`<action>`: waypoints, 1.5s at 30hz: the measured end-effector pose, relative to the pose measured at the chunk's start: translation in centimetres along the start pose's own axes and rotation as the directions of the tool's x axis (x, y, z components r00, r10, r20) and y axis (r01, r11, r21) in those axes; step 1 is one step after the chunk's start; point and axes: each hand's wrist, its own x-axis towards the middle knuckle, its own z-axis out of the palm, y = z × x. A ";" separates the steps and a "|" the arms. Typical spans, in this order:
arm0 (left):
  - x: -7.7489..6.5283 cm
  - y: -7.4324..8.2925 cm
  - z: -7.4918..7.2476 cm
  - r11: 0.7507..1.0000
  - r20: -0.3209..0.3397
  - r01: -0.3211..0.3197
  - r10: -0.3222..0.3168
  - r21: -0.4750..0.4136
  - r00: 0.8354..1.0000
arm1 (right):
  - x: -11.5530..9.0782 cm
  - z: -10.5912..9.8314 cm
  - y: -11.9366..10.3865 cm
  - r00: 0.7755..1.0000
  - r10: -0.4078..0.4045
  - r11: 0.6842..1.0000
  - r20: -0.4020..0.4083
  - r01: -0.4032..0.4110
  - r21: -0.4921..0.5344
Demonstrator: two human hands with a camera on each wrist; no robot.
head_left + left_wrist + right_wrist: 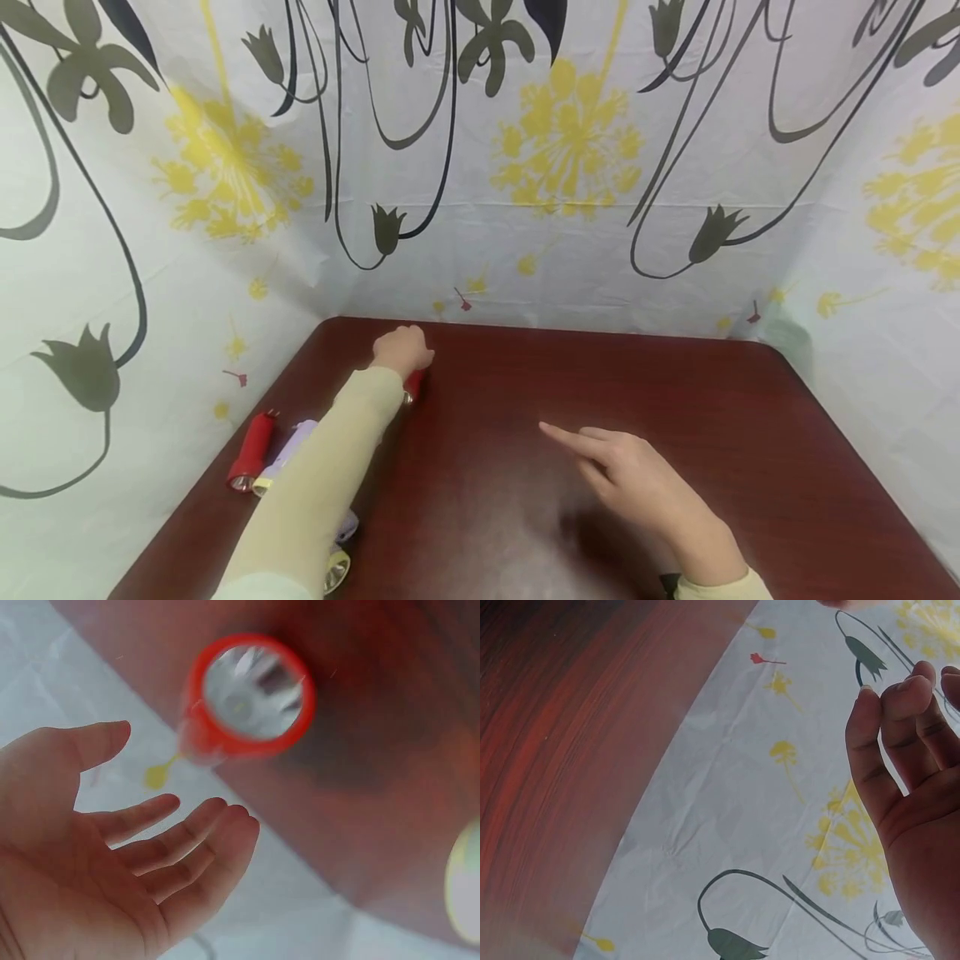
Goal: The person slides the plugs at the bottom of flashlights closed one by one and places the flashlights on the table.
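Observation:
At the back left of the table, my left hand (402,350) is stretched out over a red flashlight (413,385). The left wrist view has this hand (142,847) with fingers spread loosely and the thumb apart. A red flashlight head (253,691) with a shiny reflector faces the camera there, just beyond the fingertips, and nothing is in the palm. Over the right-centre of the table hovers my right hand (630,475), index finger extended and the others loosely bent. In its wrist view the right hand (915,772) holds nothing.
On the left side lie another red flashlight (255,450) and a lilac one (292,446) with a yellow rim. Partly behind the left sleeve are a lilac piece (348,525) and a yellow-rimmed flashlight head (337,571). Floral cloth (480,250) hangs around the dark red table (487,467).

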 end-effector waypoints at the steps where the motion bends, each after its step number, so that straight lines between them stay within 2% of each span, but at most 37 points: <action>1: -0.3 0.1 -0.5 1.000 -0.002 -0.005 0.005 0.012 1.000 | 0.0 0.0 0.0 1.000 -0.002 1.000 -0.003 0.002 -0.003; 6: -2.3 0.7 -2.7 0.996 0.006 -0.039 0.038 0.083 0.999 | 0.1 0.1 0.0 1.000 -0.007 1.000 0.000 0.007 -0.012; 10: -4.7 1.1 -4.5 0.986 0.020 -0.083 0.081 0.146 0.997 | 0.1 0.1 -0.1 1.000 0.000 1.000 0.005 0.000 -0.020; 15: -8.7 1.2 -6.0 0.962 0.058 -0.156 0.146 0.223 0.988 | 0.1 0.2 -0.1 1.000 0.003 1.000 0.017 -0.003 -0.016; 19: -12.1 1.6 -6.5 0.941 0.105 -0.205 0.183 0.270 0.977 | 0.1 0.3 -0.2 1.000 -0.004 1.000 0.011 0.004 -0.016; 21: -13.7 1.9 -6.6 0.937 0.104 -0.221 0.200 0.270 0.974 | 0.2 0.3 -0.3 1.000 -0.007 1.000 0.009 0.008 -0.016; 24: -16.2 2.6 -6.5 0.933 0.068 -0.265 0.256 0.245 0.964 | 0.2 0.3 -0.4 1.000 -0.005 1.000 0.011 0.005 -0.016; 28: -19.4 3.8 -6.5 0.922 -0.028 -0.339 0.350 0.189 0.936 | 0.1 0.2 -0.5 1.000 0.007 1.000 0.009 -0.007 -0.019; 31: -21.2 4.4 -6.1 0.920 -0.111 -0.364 0.380 0.145 0.918 | 0.1 0.1 -0.5 1.000 0.007 1.000 0.000 -0.007 -0.021; 34: -22.5 4.8 -5.1 0.922 -0.176 -0.375 0.387 0.098 0.905 | 0.1 0.0 -0.6 1.000 -0.001 1.000 -0.005 0.001 -0.019; 39: -23.9 4.9 -2.7 0.924 -0.228 -0.382 0.376 0.022 0.898 | 0.0 -0.2 -0.8 1.000 -0.018 0.999 -0.016 0.018 -0.028; 45: -25.0 4.3 -0.2 0.937 -0.256 -0.343 0.316 -0.065 0.914 | -0.1 -0.5 -1.0 0.999 -0.034 0.999 -0.033 0.033 -0.038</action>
